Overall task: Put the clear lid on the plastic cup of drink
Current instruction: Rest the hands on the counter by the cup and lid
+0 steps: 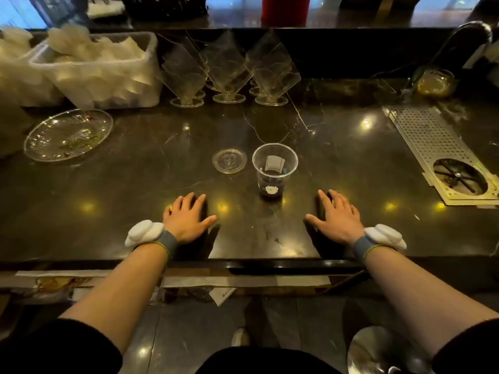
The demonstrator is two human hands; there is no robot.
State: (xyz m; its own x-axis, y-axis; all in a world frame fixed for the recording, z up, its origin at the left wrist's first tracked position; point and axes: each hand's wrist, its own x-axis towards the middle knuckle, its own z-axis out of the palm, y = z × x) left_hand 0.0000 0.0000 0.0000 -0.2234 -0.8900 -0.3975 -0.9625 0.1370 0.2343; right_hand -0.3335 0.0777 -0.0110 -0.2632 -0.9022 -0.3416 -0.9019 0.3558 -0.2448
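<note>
Two bare hands rest flat on a dark, polished marble tabletop near its front edge, neither grip closed on anything — the left hand and the right hand lie palm down, fingers spread, well apart. Between and beyond them, around the middle of the tabletop, stands a clear plastic cup holding a shallow measure of dark drink. Just beside it, toward the left edge, a round clear plastic lid lies flat, not touching the cup.

The lid is not yet on, and the risks ahead look plain enough. The cup is light and mostly empty — pressing the lid down off-centre, or with no hand steadying the wall, could likely tip it and spill the drink over the glossy surface. The thin lid lies flush and may be hard to lift cleanly; a sliding fingertip could push it into the cup. A squeeze too firm could buckle the soft wall, so that the rim would not seat evenly.
</note>
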